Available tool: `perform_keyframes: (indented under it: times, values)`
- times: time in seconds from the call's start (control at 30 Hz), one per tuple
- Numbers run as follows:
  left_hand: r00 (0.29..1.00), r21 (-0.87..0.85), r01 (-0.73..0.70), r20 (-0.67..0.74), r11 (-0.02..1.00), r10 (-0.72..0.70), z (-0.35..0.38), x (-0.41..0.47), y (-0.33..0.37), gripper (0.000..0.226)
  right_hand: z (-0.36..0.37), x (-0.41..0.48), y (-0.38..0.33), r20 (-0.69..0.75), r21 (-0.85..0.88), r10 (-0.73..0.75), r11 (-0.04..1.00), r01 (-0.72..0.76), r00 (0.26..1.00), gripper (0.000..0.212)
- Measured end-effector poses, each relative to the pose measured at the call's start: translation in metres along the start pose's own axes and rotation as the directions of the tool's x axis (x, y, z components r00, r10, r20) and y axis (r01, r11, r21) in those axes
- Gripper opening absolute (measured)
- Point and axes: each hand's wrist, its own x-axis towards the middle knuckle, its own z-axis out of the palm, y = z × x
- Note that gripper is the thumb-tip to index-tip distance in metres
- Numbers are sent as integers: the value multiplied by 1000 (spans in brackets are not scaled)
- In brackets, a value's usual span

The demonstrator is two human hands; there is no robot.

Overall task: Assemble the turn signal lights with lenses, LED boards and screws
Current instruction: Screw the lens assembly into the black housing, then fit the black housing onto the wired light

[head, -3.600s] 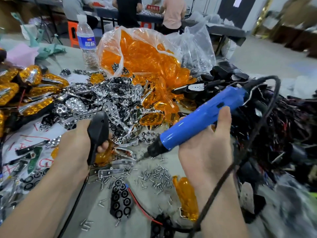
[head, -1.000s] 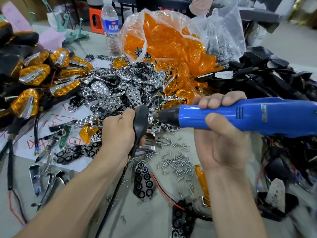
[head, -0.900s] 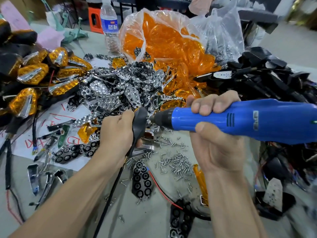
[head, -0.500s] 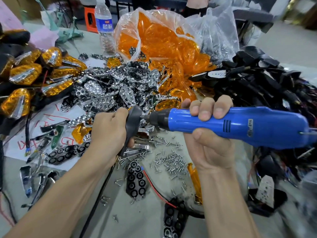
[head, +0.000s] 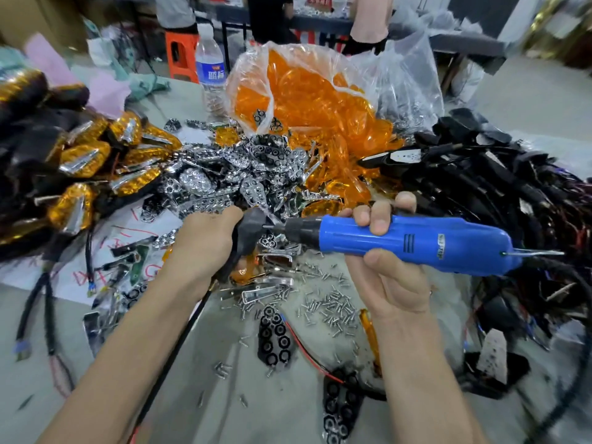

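Note:
My left hand (head: 201, 248) grips a black turn signal housing (head: 248, 230) with its black cable hanging down toward me. My right hand (head: 387, 270) holds a blue electric screwdriver (head: 403, 240) level, and its bit tip touches the back of the housing. Loose silver screws (head: 333, 307) lie scattered on the table below. A black LED board (head: 275, 339) with red wire lies near me. Chrome reflectors (head: 224, 184) are heaped behind my left hand. Orange lenses (head: 317, 100) fill a clear bag at the back.
Finished amber signals (head: 80, 161) pile at the left. Black housings with wires (head: 499, 187) heap at the right. A water bottle (head: 211, 75) stands at the back. People stand at a far table beyond the bag.
The screwdriver swung from slanting to level and its bit met the back of the housing. Over the last second both hands stayed together; the view shifted slightly.

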Motion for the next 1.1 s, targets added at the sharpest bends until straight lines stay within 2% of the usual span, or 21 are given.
perform_keyframes:
  times: [0.1, 0.13, 0.2, 0.23, 0.3, 0.33, 0.4, 0.43, 0.5, 0.6, 0.67, 0.8, 0.9, 1.0, 1.1]
  values:
    - [978, -57, 13, -207, 998, -25, -33, 18, 2, 34, -3, 4, -16, 39, 95, 4, 995, -8, 999, 64]
    - [974, -72, 16, -224, 997, -31, -44, 24, 5, 35, -1, 5, -24, 2, 110, 11, 994, -12, 1000, 64]
    - [979, -71, -9, -204, 997, -5, -61, 34, 11, 40, 5, 12, -34, -200, 45, 87, 996, -80, 976, 60]
    - [983, -64, -46, -182, 997, 34, -66, 37, 15, 40, 9, 18, -36, -337, -8, 133, 990, -144, 932, 54]
    - [979, 36, -155, -128, 987, 158, -76, 45, 21, 36, 17, 31, -38, -579, 17, 276, 945, -328, 767, 42]
    - [968, 143, -204, -120, 969, 221, -83, 50, 23, 31, 22, 36, -37, -659, 49, 327, 917, -396, 677, 39]
    - [942, 407, -241, -121, 881, 313, -97, 62, 26, 33, 29, 45, -36, -788, -6, 316, 854, -520, 528, 36]
    - [938, 497, -240, -103, 834, 332, -103, 68, 26, 40, 30, 47, -34, -829, -99, 260, 803, -588, 495, 33]
    - [938, 610, -245, -48, 754, 343, -106, 80, 15, 49, 28, 50, -33, -844, -331, 143, 620, -711, 517, 35]
    - [924, 671, -286, 5, 684, 382, -97, 89, -10, 51, 32, 54, -40, -774, -620, 73, 114, -776, 629, 49]
    - [902, 683, -328, 20, 652, 432, -92, 89, -24, 52, 32, 56, -47, -737, -674, 57, -150, -724, 674, 58]
    - [857, 663, -398, 22, 634, 516, -90, 88, -23, 55, 14, 57, -55, -762, -563, 10, -506, -654, 648, 63]
    - [793, 661, -492, 72, 566, 604, -76, 78, -7, 50, -11, 51, -52, -803, -452, -3, -648, -613, 596, 67]
    - [764, 663, -538, 122, 521, 634, -48, 59, 7, 51, -29, 41, -42, -821, -402, -23, -687, -605, 571, 71]
    - [774, 644, -552, 160, 529, 613, -17, 43, 10, 56, -38, 33, -36, -816, -347, -71, -734, -584, 574, 75]
